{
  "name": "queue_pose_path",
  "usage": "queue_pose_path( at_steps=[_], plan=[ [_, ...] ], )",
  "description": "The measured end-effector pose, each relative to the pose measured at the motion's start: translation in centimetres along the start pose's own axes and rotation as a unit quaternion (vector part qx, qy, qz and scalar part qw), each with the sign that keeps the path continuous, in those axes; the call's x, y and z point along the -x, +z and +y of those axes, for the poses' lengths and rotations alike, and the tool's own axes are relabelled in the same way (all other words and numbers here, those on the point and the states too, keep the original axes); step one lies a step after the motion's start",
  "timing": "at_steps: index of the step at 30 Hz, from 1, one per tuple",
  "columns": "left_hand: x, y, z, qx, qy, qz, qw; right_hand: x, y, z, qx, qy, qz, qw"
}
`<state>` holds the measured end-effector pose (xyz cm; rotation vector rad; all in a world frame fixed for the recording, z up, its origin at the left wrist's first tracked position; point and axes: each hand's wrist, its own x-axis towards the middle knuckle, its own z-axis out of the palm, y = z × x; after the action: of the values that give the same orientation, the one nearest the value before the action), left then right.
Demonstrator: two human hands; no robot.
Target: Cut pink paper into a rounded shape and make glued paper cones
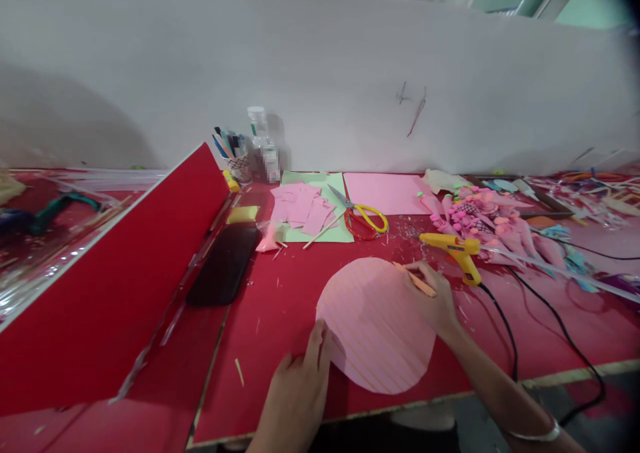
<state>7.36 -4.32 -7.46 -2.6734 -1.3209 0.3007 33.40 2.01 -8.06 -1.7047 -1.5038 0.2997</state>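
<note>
The right hand (436, 301) pinches an orange crayon (423, 284) over a striped pink paper circle (373, 323), which lies between both hands' fingers; the left hand (299, 388), fingers nearly together, rests at its edge. Just beyond the right fingers I see a yellow glue gun (463, 256).

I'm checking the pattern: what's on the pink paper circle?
Slanted orange stripes; right hand with orange stick; left hand at its edge. Paper beneath the hands is hidden.

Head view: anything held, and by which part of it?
Right hand holds the orange stick near its tip; left hand touches the pink disc's edge, grip unclear.
</note>
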Motion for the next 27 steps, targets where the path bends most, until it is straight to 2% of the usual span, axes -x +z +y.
queue_pose_path(
  at_steps=[3, 5, 7, 10, 13, 17, 27],
  plan=[
    [0.4, -0.3, 0.1, -0.002, -0.001, -0.01, 1.0, 0.6, 0.1, -1.2, 0.005, -0.009, 0.021, 1.0],
    [0.6, -0.4, 0.1, 0.003, -0.001, -0.006, 1.0, 1.5, 0.4, -2.8, -0.021, -0.016, -0.006, 1.0],
    [0.6, -0.4, 0.0, 0.01, 0.0, -0.002, 1.0, 2.7, 0.9, -4.7, -0.063, -0.021, -0.082, 0.994],
    [0.6, -0.4, -0.2, 0.019, 0.005, 0.002, 1.0, 4.5, 2.0, -7.4, -0.118, -0.037, -0.225, 0.967],
    [0.7, -0.5, -0.5, 0.021, 0.008, -0.002, 1.0, 5.5, 3.0, -8.9, -0.15, -0.057, -0.285, 0.945],
    [0.9, -0.4, -0.9, 0.03, 0.011, -0.008, 0.999, 5.8, 3.7, -9.3, -0.137, -0.045, -0.306, 0.941],
    [1.2, -0.3, -1.5, 0.038, 0.025, -0.036, 0.998, 6.0, 4.0, -8.9, -0.112, -0.06, -0.287, 0.949]
  ],
)
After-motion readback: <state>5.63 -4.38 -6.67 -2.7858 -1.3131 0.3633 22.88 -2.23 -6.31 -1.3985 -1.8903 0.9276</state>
